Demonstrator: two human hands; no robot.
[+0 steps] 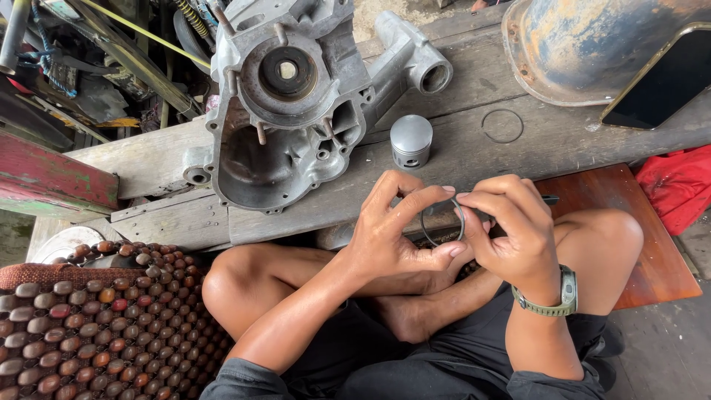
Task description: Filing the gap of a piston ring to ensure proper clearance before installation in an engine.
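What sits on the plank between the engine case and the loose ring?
The piston stands between the engine case and loose ring, seen in the head view.

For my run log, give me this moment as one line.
left hand: pinching thin metal ring | right hand: gripping same ring | piston: upright on wooden bench | engine casing: behind | second ring: flat on bench

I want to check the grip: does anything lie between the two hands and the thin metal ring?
Nothing visible does. The left hand and the right hand both pinch the thin ring directly with bare fingertips. The piston and a second ring lie apart on the wooden bench.
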